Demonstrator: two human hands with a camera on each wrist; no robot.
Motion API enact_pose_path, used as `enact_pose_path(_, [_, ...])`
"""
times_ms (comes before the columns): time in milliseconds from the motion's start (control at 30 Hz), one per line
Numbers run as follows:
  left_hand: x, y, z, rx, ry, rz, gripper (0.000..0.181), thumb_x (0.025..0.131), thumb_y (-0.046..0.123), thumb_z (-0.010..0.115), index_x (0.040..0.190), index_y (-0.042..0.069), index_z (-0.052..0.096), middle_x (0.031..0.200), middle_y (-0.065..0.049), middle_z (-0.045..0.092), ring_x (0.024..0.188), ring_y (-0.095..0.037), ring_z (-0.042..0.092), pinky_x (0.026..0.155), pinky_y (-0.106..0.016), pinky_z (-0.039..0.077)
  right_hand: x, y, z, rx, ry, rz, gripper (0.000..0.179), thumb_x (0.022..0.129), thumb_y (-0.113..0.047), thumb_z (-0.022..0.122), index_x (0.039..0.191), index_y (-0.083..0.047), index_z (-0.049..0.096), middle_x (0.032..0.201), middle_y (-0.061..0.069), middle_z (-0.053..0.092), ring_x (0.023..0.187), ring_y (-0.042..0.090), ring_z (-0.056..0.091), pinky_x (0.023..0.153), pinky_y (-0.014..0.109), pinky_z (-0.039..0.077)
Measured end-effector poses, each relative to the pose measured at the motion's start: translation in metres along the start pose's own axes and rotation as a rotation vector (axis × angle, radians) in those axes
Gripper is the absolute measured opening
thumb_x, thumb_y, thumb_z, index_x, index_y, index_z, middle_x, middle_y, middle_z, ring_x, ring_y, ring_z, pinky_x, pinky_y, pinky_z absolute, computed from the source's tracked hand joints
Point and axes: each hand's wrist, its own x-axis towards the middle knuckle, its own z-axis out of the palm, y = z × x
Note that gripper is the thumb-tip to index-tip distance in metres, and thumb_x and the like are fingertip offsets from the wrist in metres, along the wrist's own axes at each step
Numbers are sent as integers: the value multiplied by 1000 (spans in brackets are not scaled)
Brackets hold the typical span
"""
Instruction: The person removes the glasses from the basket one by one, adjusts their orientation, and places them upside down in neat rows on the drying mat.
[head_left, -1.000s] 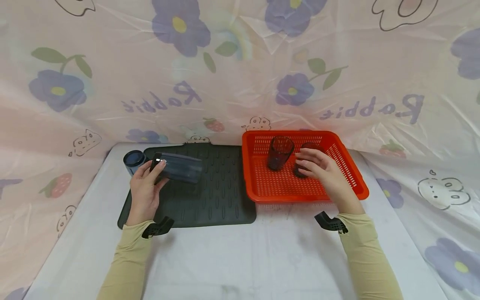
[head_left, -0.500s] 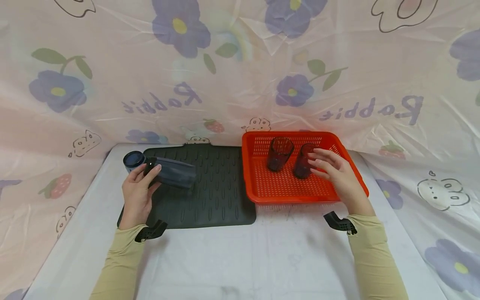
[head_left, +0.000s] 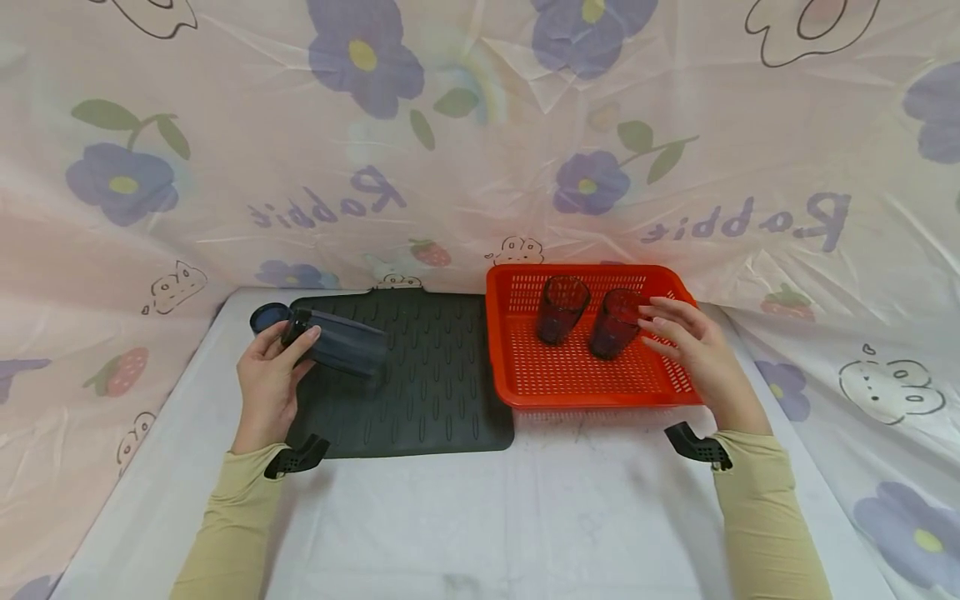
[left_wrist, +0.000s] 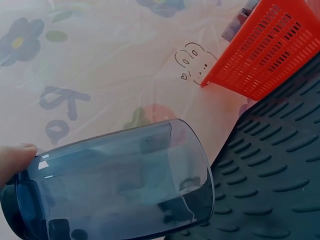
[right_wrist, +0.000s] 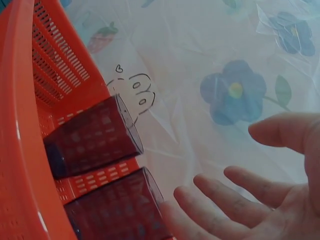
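My left hand (head_left: 267,387) grips a clear blue drinking glass (head_left: 345,343) by its thick base. The glass lies tilted on its side above the dark mat (head_left: 442,408), mouth to the right; the left wrist view shows this glass (left_wrist: 125,180) with a thumb at its base. Behind that hand, at the mat's back left corner, stands another blue glass (head_left: 268,316), partly hidden. My right hand (head_left: 701,354) is beside a glass (head_left: 613,325) in the red basket (head_left: 592,400), fingers spread and holding nothing. A further glass (head_left: 562,308) stands left of it in the basket.
The ridged mat and the perforated basket sit side by side at the back of the white-covered table (head_left: 480,525). A patterned curtain (head_left: 465,167) rises directly behind them and along both sides.
My left hand has moved left with the glass, nearer the glass at the mat's corner. My right hand has drawn back to the right, uncovering the right glass in the basket.
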Motion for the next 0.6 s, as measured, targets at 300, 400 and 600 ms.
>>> enact_pose_path(300, [4, 0, 0, 11, 0, 48, 62, 69, -3, 84, 126, 1, 57, 114, -11, 62, 88, -16, 65, 64, -23, 56, 4, 2, -13, -16, 35, 0, 50, 99, -21, 55, 141, 1, 39, 131, 17, 49, 110, 13, 59, 87, 24, 50])
enact_pose_path(400, [6, 0, 1, 33, 1, 67, 64, 69, -3, 84, 127, 1, 56, 114, -11, 62, 88, -16, 64, 65, -22, 55, 7, 5, -18, -11, 50, 14, 47, 99, -22, 55, 139, 0, 41, 132, 20, 46, 108, 10, 59, 87, 23, 50])
enact_pose_path(600, [9, -2, 0, 84, -1, 85, 67, 67, -3, 85, 128, 2, 58, 114, -10, 62, 89, -15, 63, 66, -20, 55, 12, 6, -26, 36, 46, 36, 43, 98, -19, 57, 135, -3, 44, 132, 18, 46, 113, 16, 56, 87, 22, 50])
